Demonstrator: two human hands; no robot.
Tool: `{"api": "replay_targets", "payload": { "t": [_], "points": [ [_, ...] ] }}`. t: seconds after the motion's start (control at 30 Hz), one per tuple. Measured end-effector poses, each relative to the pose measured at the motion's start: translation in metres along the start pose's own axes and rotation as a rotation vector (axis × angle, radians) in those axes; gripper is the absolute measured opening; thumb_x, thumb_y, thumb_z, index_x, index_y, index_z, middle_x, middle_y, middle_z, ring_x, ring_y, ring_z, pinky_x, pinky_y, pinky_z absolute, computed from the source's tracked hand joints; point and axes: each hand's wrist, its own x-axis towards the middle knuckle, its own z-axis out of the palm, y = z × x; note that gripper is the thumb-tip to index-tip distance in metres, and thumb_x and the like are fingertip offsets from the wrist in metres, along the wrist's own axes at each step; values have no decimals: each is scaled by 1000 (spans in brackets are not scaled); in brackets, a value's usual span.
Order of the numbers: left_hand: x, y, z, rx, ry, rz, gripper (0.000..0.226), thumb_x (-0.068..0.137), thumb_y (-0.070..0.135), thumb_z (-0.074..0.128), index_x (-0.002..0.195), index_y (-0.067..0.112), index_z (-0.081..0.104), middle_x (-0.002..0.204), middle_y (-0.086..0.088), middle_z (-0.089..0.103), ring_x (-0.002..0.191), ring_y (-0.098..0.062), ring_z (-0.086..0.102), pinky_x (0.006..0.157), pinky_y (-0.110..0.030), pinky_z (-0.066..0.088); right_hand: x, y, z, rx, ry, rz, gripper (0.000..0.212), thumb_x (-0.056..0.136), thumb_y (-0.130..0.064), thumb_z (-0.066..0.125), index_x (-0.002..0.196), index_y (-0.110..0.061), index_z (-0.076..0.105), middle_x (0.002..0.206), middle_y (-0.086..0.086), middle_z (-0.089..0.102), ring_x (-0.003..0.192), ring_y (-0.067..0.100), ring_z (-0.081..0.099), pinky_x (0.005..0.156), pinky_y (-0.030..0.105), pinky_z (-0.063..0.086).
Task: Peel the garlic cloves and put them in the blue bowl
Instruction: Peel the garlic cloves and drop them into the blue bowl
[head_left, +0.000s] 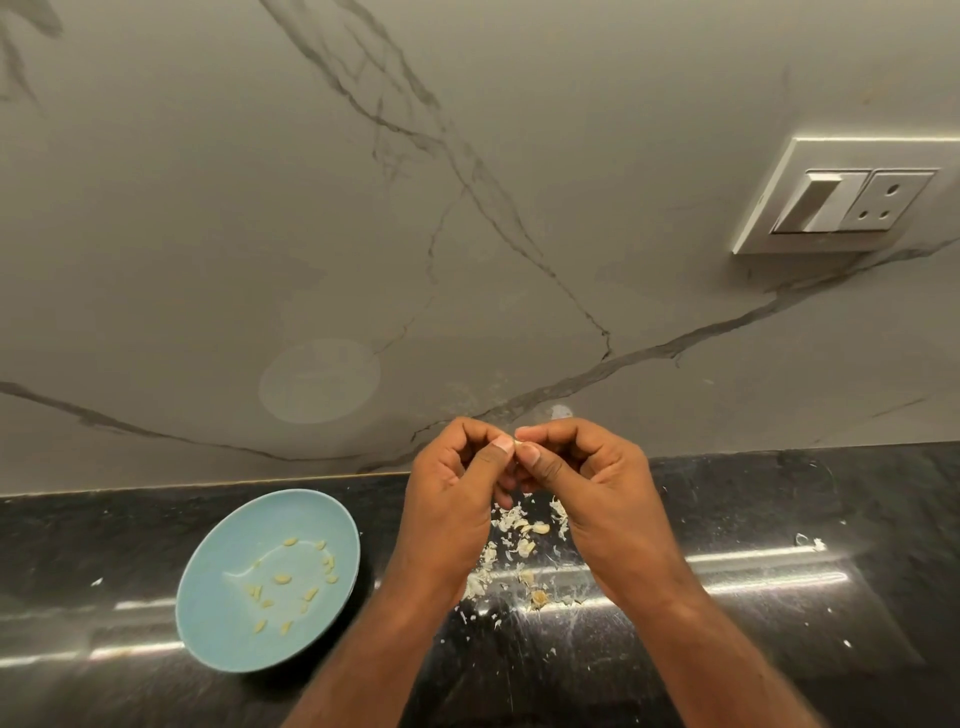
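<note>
- Both forearms come up from the bottom edge, right of the blue bowl. The hands meet above the black counter, up and to the right of the bowl.
- The left hand has its fingers curled in, with the thumb tip pressed on a garlic clove.
- The right hand is curled likewise, its thumb pinching the same clove from the other side.
- Only a pale sliver of that clove shows between the thumbnails, and I cannot tell whether skin remains on it.
- Peeled cloves lie scattered inside the bowl.
- Papery skins litter the counter right of the bowl, partly hidden under the hands.
</note>
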Motion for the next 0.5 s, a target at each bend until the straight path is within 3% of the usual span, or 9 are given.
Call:
{"api": "replay_targets", "payload": {
  "t": [0.13, 0.3, 0.5],
  "points": [
    [-2, -3, 5, -9, 14, 8, 15, 99, 13, 57, 87, 12, 66, 73, -3, 67, 69, -15, 62, 60, -22, 50, -2, 1, 2, -13, 59, -45, 23, 90, 8, 64, 88, -12, 76, 83, 9, 75, 80, 21, 73, 74, 27, 58],
    [-5, 1, 4, -3, -10, 26, 16, 91, 24, 62, 98, 14, 72, 83, -4, 74, 74, -13, 69, 64, -22, 54, 1, -1, -1, 79, 96, -12, 17, 89, -2, 68, 102, -10, 72, 89, 7, 76, 83, 19, 73, 76, 25, 58],
    [-5, 2, 1, 91, -13, 77, 20, 84, 30, 65, 95, 16, 75, 84, 2, 76, 77, -8, 71, 65, -20, 54, 1, 0, -3, 26, 58, 15, 11, 87, -8, 71, 97, -9, 74, 88, 6, 76, 81, 15, 72, 72, 22, 57]
  ]
}}
